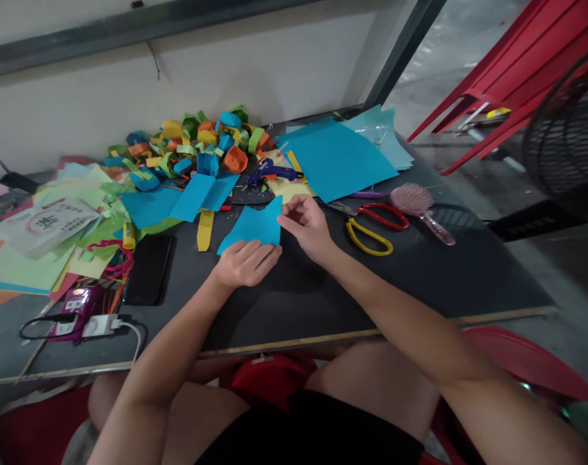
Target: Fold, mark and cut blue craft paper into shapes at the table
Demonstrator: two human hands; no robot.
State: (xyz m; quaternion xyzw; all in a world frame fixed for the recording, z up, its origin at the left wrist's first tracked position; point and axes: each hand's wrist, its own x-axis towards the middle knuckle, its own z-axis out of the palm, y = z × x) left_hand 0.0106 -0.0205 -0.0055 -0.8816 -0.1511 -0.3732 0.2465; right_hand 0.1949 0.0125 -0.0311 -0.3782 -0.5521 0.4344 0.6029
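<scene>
A piece of blue paper (pixel 253 223) lies over the dark table between my hands, its upper right corner lifted to a point. My left hand (pixel 248 263) is closed along the paper's lower edge, fingers curled over it. At the paper's right edge, my right hand (pixel 306 221) pinches the raised part between thumb and fingers. Left of the paper is a yellow paper strip (pixel 205 230). Just behind it lies a blue glue gun (pixel 274 171). Scissors with red and yellow handles (pixel 371 244) rest to the right of my right hand.
Many small folded paper shapes (pixel 192 145) are heaped along the wall. Large blue sheets (pixel 344 158) lie at the back right, a pink hairbrush (pixel 414 200) in front. Leftward are a black phone (pixel 148 270), a purple device (pixel 81 310) and coloured paper (pixel 27 258). A fan (pixel 567 129) stands right.
</scene>
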